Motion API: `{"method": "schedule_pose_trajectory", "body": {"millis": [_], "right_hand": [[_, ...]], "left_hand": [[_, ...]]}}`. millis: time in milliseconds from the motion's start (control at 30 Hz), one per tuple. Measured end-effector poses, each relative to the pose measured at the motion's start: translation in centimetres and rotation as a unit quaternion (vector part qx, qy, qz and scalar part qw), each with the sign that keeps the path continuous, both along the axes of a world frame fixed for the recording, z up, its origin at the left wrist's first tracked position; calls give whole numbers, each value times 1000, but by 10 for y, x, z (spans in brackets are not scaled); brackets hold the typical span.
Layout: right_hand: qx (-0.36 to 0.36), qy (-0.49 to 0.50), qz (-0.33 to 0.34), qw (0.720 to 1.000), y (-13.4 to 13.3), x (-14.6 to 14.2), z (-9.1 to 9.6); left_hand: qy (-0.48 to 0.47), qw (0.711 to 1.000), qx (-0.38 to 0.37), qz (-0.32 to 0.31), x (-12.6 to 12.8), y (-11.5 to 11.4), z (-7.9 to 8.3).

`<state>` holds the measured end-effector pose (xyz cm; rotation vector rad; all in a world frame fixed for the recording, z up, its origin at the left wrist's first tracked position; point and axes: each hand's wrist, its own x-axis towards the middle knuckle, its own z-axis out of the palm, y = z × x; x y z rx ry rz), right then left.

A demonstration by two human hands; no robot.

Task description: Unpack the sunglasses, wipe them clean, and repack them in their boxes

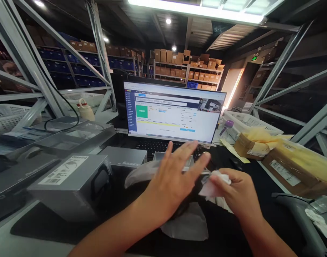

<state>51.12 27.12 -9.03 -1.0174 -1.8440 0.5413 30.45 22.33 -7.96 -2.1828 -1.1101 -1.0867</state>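
Observation:
My left hand (171, 182) is raised over the middle of the black mat with its fingers spread, and nothing shows in its grasp. My right hand (240, 191) pinches a crumpled white tissue (213, 187) just to the right of it. Between the two hands is a small thin item, too blurred to name. A translucent whitish pouch (142, 173) lies behind my left wrist. Another pale pouch (189, 223) rests on the mat below the hands. Partly hidden behind my left fingers is a small grey box (159, 156).
Grey cartons (72, 182) stand at the left, beside a grey tray (69, 141). A monitor (166, 114) and keyboard (150, 144) are ahead. At right are brown boxes with yellow packing (281, 171), a white basket (251, 121) and a grey handheld scanner (300, 210).

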Motion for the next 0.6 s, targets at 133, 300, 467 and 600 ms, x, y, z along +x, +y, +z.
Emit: {"method": "schedule_pose_trajectory", "body": {"millis": [133,300,467,600], "right_hand": [[-12,128,-88,988,3,3,4],[-103,197,16,975,0,-18,-1],[-133,181,75,972,-6,-31,-7],[-82,136,67,985,-7,-33,-15]], "left_hand": [[-112,992,-26,60,3,1,-12],[-63,994,-83,45,21,6,-33],[-50,994,-47,80,29,8,-35],[-42,995,-1,88,28,10,-37]]}}
